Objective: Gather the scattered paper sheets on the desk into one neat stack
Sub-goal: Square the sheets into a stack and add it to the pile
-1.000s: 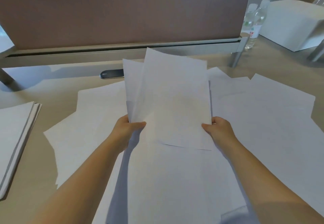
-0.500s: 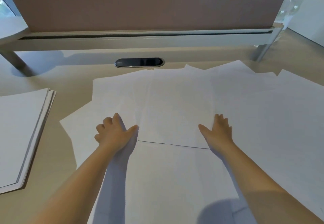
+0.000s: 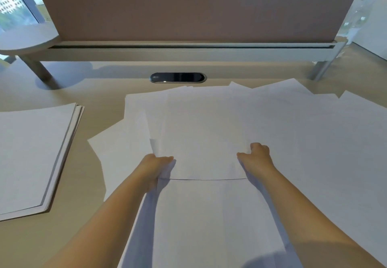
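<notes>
Head camera shows the left hand (image 3: 156,164) and right hand (image 3: 256,156) each gripping a side edge of the paper sheets (image 3: 205,142) lying mid-desk (image 3: 100,87). Paper looks thin, light, floppy and slippery, so holding both edges seems safest.

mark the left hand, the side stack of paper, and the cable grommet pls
left hand (image 3: 156,166), head view, back of the hand at the sheets' left edge
side stack of paper (image 3: 33,154), head view, top sheet
cable grommet (image 3: 177,77), head view, middle of the dark oval cover
</notes>
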`<state>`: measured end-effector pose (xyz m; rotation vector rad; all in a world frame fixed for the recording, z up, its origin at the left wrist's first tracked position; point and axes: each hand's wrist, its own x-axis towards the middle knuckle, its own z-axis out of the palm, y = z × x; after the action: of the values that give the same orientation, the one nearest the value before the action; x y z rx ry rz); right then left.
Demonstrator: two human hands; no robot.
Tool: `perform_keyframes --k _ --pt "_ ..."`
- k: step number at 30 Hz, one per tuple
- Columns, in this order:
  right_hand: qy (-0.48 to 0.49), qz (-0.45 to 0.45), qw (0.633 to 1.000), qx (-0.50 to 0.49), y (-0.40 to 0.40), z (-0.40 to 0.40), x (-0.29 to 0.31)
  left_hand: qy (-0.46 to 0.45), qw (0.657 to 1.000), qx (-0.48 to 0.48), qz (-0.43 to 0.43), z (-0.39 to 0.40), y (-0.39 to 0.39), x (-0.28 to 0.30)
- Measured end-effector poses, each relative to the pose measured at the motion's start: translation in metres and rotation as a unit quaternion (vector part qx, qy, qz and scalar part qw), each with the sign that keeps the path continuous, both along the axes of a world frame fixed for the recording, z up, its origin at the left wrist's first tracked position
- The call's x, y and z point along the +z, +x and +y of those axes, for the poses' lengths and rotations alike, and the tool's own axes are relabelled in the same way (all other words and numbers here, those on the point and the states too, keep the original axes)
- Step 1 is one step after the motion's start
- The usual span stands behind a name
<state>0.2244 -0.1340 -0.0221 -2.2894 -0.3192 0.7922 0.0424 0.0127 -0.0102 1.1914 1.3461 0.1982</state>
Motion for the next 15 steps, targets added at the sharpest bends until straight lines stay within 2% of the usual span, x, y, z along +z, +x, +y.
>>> perform_keyframes --k 2,4,8,11,15 --pt "0.024 0.023 0.999 -0.004 -0.005 0.0 -0.005 -0.015 1.0 -0.023 -0.013 -0.01 0.001 0.0" --pt "0.05 0.033 0.998 -0.036 -0.006 -0.001 -0.004 0.011 0.999 -0.039 0.003 -0.012 0.001 -0.002" --pt "0.056 0.024 0.998 -0.023 -0.004 -0.006 0.004 0.14 0.989 -0.045 0.029 -0.01 -0.005 0.005" --pt "0.057 0.012 0.998 -0.01 -0.004 -0.004 0.015 0.198 0.979 -0.044 -0.013 -0.009 -0.013 0.022" --pt "0.158 0.104 0.982 -0.018 -0.008 0.014 0.04 0.222 0.971 -0.021 -0.091 -0.002 -0.024 0.051"
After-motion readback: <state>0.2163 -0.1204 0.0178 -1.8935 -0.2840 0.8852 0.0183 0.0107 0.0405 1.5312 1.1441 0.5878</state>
